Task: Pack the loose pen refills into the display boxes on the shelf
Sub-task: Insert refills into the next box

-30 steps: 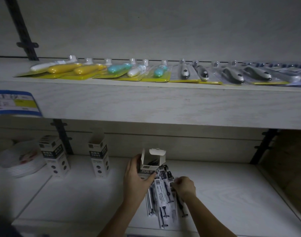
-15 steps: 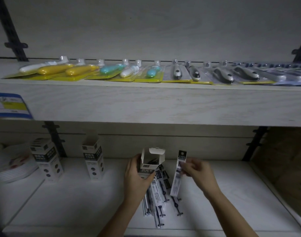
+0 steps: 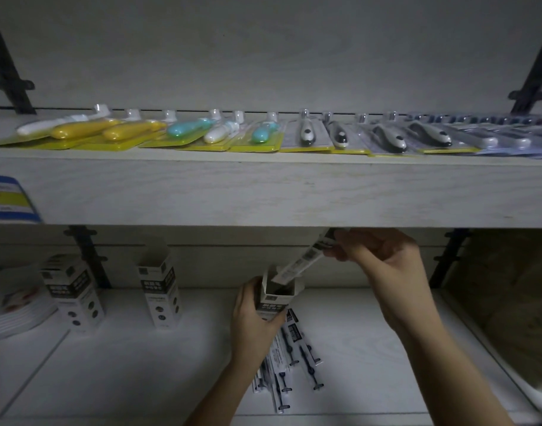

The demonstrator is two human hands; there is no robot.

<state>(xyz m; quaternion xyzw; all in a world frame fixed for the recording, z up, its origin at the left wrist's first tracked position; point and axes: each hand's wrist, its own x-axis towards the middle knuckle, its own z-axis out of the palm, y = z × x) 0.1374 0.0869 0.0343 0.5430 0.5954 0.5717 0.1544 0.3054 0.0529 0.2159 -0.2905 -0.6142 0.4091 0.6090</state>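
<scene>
Head cam looks down into a pretty dim lower shelf. The left hand is wrapped around an open display box and holds it upright, top flaps open. The right hand pinches the upper end of one packaged pen refill, which is tilted with its lower end poking into the mouth of the box. The loose refills sit in a messy pile on the shelf board just below the box, partly under the left hand.

Two more open-topped boxes stand off to the left, the far-left box and the nearer box, apart from each other. A stack of white plates sits at the far left. The upper shelf carries a row of blister packs in yellow, teal, white and grey, with a blue and yellow price label on its front edge.
</scene>
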